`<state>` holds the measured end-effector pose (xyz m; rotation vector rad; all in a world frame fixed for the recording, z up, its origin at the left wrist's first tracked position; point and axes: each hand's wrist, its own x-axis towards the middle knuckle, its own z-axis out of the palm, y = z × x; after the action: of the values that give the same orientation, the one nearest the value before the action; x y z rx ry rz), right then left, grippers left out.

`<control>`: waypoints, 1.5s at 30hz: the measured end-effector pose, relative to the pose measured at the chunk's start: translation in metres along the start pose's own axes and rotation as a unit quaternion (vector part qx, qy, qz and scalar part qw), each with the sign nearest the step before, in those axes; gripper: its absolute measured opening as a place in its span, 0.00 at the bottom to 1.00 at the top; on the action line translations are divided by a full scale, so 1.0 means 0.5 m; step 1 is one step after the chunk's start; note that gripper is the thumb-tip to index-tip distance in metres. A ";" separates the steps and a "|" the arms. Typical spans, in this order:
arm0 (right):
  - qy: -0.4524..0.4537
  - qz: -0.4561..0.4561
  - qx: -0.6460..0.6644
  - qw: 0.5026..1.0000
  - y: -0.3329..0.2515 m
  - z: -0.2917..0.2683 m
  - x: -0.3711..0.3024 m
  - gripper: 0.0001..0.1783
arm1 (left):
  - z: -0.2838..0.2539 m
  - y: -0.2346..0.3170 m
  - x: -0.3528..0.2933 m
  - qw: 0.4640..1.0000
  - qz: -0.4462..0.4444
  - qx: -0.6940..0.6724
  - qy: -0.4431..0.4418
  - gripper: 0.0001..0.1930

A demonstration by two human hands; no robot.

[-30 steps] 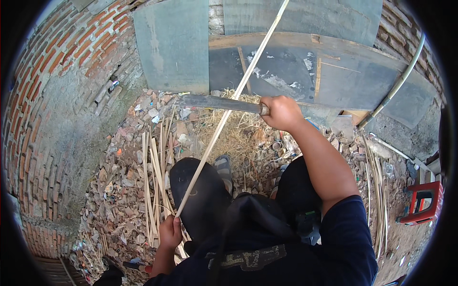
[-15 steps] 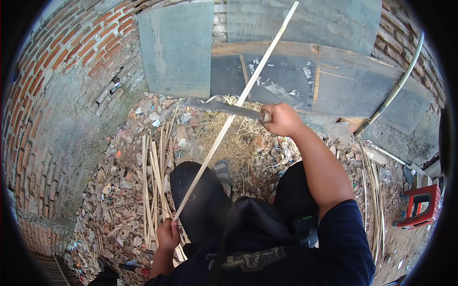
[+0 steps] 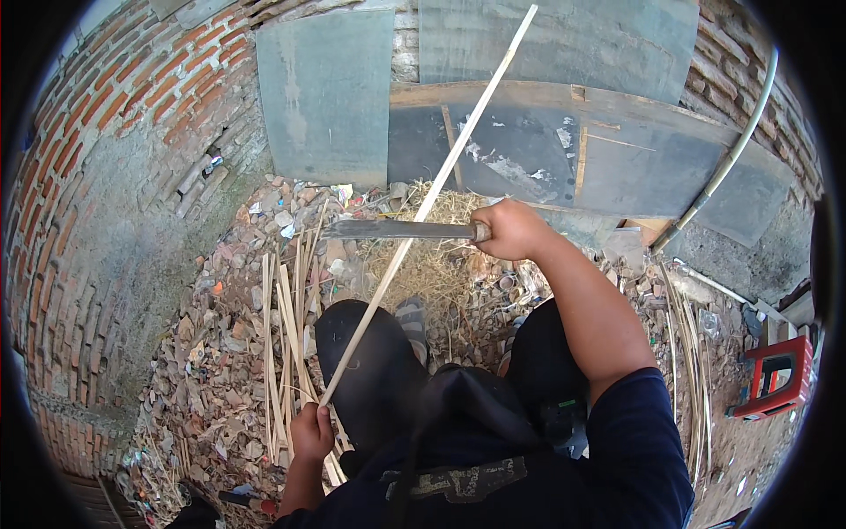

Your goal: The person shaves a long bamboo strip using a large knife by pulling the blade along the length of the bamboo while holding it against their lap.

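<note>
My left hand (image 3: 311, 433) is closed round the near end of a long, pale wooden strip (image 3: 464, 132), likely bamboo, which slants up and away to the right across my left knee. In my right hand (image 3: 511, 231) is the handle of a machete (image 3: 397, 230). Its long grey blade points left and lies across the strip about midway along it. Whether the edge touches the wood I cannot tell. Below the blade a pile of thin shavings (image 3: 441, 264) covers the ground between and beyond my feet.
Several cut strips (image 3: 284, 353) lie by my left leg, and more long strips (image 3: 692, 370) lie at the right. A red plastic stool (image 3: 780, 377) stands far right. Grey panels (image 3: 324, 97) lean on the back wall; a brick wall (image 3: 115, 194) rises at left. Rubble (image 3: 207, 353) covers the ground.
The machete has come nearer to me along the strip, its shaving curl gone from view. The strip's far end has shifted slightly left. My left hand has stayed in place.
</note>
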<state>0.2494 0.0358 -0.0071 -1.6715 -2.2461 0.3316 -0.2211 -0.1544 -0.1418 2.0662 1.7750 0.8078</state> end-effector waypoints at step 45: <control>0.089 0.065 -0.054 0.992 0.124 0.006 -0.027 0.14 | -0.047 0.027 -0.005 0.997 -0.031 0.013 -0.064 0.20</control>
<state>0.3067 0.0410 -0.0343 -1.8296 -2.0643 0.0877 -0.2243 -0.1626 -0.1159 2.0194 1.7786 0.6240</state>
